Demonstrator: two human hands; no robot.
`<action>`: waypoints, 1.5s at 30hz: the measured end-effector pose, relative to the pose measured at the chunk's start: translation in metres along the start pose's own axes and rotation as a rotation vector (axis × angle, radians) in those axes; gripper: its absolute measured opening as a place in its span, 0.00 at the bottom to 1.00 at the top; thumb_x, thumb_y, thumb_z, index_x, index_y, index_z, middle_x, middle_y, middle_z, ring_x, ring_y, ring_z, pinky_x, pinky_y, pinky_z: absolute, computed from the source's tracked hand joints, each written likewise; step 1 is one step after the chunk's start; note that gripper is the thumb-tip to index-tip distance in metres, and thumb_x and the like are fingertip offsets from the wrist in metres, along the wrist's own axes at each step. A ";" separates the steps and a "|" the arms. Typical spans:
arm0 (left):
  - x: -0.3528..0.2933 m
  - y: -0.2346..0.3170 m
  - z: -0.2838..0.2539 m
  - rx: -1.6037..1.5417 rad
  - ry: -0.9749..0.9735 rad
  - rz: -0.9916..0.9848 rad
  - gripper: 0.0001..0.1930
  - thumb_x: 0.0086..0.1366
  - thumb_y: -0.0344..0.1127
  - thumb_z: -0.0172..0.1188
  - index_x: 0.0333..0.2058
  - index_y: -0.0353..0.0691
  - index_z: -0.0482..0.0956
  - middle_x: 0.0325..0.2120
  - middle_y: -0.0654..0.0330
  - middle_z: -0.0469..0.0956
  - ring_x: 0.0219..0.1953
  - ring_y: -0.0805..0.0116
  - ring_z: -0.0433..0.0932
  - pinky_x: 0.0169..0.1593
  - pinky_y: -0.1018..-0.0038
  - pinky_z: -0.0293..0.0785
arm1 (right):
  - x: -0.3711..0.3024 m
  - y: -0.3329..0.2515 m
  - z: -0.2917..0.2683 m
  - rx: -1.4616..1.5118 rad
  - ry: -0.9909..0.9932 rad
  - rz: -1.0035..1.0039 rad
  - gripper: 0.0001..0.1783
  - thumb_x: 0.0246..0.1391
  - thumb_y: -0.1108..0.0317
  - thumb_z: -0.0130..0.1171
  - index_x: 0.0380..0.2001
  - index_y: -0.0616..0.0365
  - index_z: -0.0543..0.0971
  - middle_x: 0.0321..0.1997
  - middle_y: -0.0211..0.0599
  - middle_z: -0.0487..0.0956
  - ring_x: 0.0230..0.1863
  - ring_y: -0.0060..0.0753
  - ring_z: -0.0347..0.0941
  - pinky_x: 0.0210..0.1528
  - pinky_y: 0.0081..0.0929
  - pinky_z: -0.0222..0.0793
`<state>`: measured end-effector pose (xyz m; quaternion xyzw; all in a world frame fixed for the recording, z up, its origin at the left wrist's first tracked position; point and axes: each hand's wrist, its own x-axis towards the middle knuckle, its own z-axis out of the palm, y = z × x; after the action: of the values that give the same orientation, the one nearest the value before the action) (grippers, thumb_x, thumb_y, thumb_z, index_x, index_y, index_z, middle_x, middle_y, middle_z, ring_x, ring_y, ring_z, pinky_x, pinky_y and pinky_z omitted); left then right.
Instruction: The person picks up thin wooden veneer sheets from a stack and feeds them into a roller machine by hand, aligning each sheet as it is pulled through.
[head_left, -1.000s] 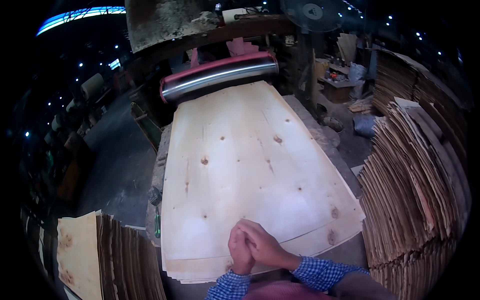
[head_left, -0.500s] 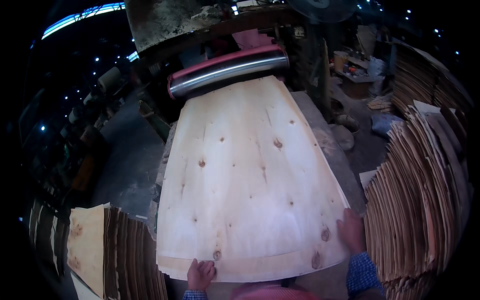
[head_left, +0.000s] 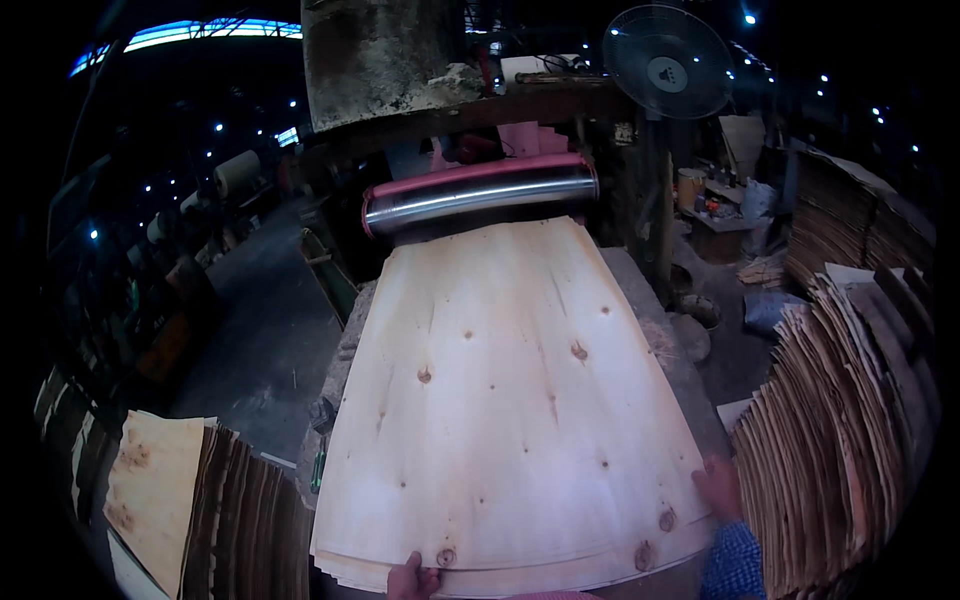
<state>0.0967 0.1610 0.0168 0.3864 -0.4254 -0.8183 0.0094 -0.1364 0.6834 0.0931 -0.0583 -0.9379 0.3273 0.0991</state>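
Many brown, ragged layers in the left veneer stack (head_left: pixel 212 510) at lower left of the frame; many more in the right veneer stack (head_left: pixel 815 440) at right, close beside the right hand (head_left: pixel 718 488). Across the upper middle, a shiny metal roller (head_left: pixel 480 203); at upper right, a round fan (head_left: pixel 668 60). Just left of the pale veneer sheets (head_left: pixel 510 400), a green-handled tool (head_left: pixel 319 470). Sheets flat, thin, layered, knotted and grain-streaked, in the centre, long axis running from the lower edge up toward the roller. Left hand (head_left: pixel 413 578) curled at their near edge, right hand at their right edge; grip or mere touch, impossible to tell.
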 end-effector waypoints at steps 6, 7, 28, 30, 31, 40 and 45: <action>-0.052 -0.011 0.008 -0.037 0.135 -0.033 0.19 0.68 0.47 0.50 0.23 0.39 0.71 0.14 0.61 0.72 0.15 0.70 0.72 0.19 0.76 0.71 | -0.022 0.033 0.005 -0.065 -0.083 0.090 0.15 0.38 0.61 0.66 0.24 0.62 0.77 0.23 0.46 0.77 0.27 0.40 0.75 0.32 0.36 0.70; -0.051 -0.021 -0.004 -0.052 0.152 -0.081 0.21 0.68 0.51 0.50 0.24 0.39 0.71 0.14 0.61 0.72 0.15 0.70 0.72 0.20 0.76 0.71 | -0.021 0.030 0.003 -0.060 -0.113 0.117 0.16 0.38 0.60 0.65 0.26 0.62 0.78 0.25 0.47 0.78 0.29 0.42 0.76 0.34 0.37 0.71; 0.027 -0.100 -0.006 -0.254 0.234 0.509 0.40 0.63 0.69 0.42 0.64 0.45 0.57 0.58 0.60 0.67 0.53 0.54 0.71 0.51 0.57 0.75 | -0.027 0.006 0.074 -0.208 0.130 0.004 0.34 0.50 0.57 0.58 0.57 0.65 0.65 0.56 0.57 0.69 0.55 0.58 0.65 0.56 0.48 0.61; 0.033 -0.076 -0.003 -0.435 0.079 0.295 0.40 0.63 0.69 0.42 0.64 0.45 0.57 0.58 0.60 0.67 0.53 0.54 0.72 0.51 0.58 0.75 | -0.028 0.005 0.075 -0.217 0.169 -0.019 0.33 0.50 0.58 0.58 0.56 0.66 0.67 0.54 0.57 0.70 0.54 0.58 0.67 0.55 0.47 0.63; 0.034 -0.072 -0.001 -0.443 0.064 0.267 0.40 0.63 0.68 0.42 0.64 0.45 0.57 0.58 0.60 0.67 0.52 0.54 0.72 0.50 0.58 0.75 | -0.027 0.007 0.075 -0.228 0.191 -0.037 0.32 0.50 0.58 0.58 0.56 0.66 0.67 0.53 0.57 0.71 0.53 0.58 0.67 0.54 0.47 0.63; 0.041 -0.058 -0.008 -0.400 0.030 0.129 0.39 0.63 0.67 0.43 0.63 0.43 0.58 0.57 0.60 0.68 0.51 0.55 0.73 0.47 0.59 0.77 | -0.032 0.009 0.075 -0.249 0.232 -0.072 0.32 0.50 0.58 0.59 0.55 0.66 0.69 0.52 0.58 0.72 0.51 0.58 0.69 0.54 0.46 0.64; 0.040 -0.057 -0.012 -0.377 0.020 0.101 0.39 0.64 0.66 0.43 0.63 0.43 0.58 0.56 0.59 0.69 0.50 0.56 0.73 0.46 0.59 0.77 | -0.035 -0.003 0.079 -0.236 0.234 -0.047 0.32 0.50 0.57 0.59 0.55 0.66 0.69 0.52 0.59 0.72 0.51 0.59 0.68 0.54 0.47 0.64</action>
<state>0.0944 0.1753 -0.0523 0.3639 -0.2835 -0.8781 0.1269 -0.1205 0.6272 0.0295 -0.0855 -0.9529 0.2035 0.2078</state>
